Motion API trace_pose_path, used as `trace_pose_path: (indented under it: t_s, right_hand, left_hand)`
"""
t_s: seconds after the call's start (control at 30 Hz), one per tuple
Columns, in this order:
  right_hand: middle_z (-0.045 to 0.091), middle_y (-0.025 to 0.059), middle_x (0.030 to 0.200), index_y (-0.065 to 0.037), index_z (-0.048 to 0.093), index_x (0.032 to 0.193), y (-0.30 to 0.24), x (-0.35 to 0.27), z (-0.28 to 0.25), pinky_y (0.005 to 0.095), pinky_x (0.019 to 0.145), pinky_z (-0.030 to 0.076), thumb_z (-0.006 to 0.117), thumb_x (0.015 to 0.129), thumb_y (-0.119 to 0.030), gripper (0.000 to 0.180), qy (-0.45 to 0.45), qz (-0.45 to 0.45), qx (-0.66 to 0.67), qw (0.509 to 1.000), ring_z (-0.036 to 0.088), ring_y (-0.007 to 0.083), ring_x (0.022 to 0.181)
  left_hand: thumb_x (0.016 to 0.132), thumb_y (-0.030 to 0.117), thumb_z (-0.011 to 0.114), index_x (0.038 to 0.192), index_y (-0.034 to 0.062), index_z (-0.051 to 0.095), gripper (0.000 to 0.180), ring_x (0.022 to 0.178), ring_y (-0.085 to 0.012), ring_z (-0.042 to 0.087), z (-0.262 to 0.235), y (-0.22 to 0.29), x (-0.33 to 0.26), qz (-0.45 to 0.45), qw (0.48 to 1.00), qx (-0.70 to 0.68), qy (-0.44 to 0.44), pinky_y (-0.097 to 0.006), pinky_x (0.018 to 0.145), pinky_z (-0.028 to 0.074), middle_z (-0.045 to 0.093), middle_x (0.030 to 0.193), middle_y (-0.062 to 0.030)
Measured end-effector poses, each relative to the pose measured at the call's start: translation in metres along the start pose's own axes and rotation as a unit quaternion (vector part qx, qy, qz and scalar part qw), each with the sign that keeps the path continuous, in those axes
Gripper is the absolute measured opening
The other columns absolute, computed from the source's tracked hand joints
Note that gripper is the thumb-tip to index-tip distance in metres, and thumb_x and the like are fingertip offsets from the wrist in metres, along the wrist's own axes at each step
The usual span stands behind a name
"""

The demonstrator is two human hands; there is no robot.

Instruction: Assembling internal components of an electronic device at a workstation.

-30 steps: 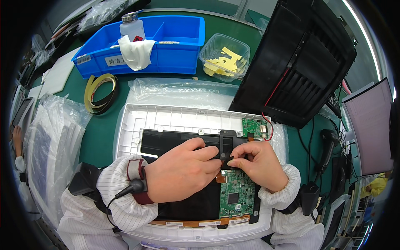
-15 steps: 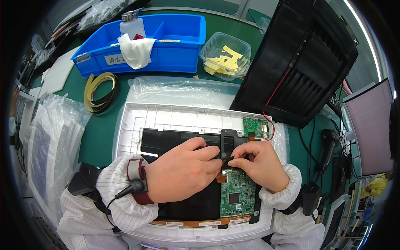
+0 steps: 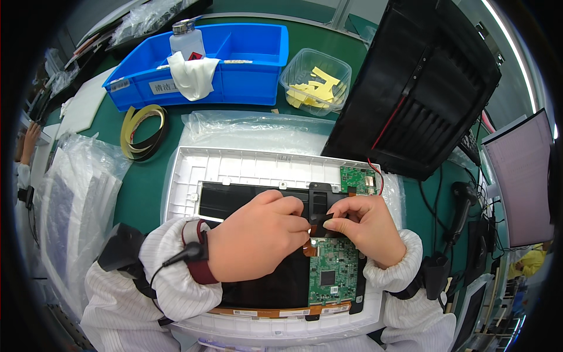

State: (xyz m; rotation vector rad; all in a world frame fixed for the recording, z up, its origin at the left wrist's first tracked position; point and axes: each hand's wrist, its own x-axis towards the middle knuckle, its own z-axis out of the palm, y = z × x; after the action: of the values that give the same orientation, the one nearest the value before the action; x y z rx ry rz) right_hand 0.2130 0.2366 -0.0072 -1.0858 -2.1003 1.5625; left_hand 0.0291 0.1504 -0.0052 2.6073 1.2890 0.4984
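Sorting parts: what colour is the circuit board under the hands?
Green, in the head view: circuit board.

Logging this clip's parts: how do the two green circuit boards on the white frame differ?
The large green board sits low on the dark panel, just below both hands; the small green board lies at the white frame's upper right corner. The large one carries a dark square chip; the small one has red and black wires leaving it. Both lie flat and are green.

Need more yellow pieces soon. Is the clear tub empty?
No. The clear tub is lidless, with yellow pieces covering its bottom.
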Motion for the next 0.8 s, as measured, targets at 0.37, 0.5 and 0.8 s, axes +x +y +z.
trace_pose_path:
  t_s: [0.37,0.5,0.8]
  right_hand:
    - [0.059,0.0080,0.065,0.001,0.060,0.074,-0.015,-0.017,0.005,0.0232,0.048,0.039,0.063,0.069,-0.005,0.008,0.060,-0.171,-0.023,0.983,0.052,0.0140,0.053]
    - [0.059,0.0088,0.060,0.001,0.062,0.072,-0.020,-0.018,0.004,0.0253,0.049,0.040,0.059,0.074,-0.009,0.010,0.100,-0.218,-0.024,0.970,0.054,0.0164,0.053]
    - [0.060,0.0110,0.064,0.004,0.061,0.080,-0.030,-0.035,-0.005,0.0261,0.051,0.041,0.050,0.083,-0.017,0.024,0.191,-0.241,-0.056,0.950,0.056,0.0161,0.053]
  left_hand:
    - [0.065,0.007,0.067,0.076,0.0034,0.060,0.014,0.068,-0.0211,0.057,-0.014,0.023,0.016,-0.224,0.916,-0.297,0.149,-0.028,0.063,0.045,0.059,0.074,-0.0080]
    - [0.067,0.005,0.062,0.071,0.0028,0.059,0.005,0.066,-0.0236,0.054,-0.014,0.028,0.019,-0.195,0.942,-0.181,0.205,-0.032,0.061,0.043,0.058,0.067,-0.0086]
    - [0.064,0.000,0.062,0.069,0.0021,0.058,0.007,0.064,-0.0237,0.053,-0.014,0.036,0.026,-0.153,0.939,-0.144,0.273,-0.031,0.057,0.043,0.056,0.065,-0.0084]
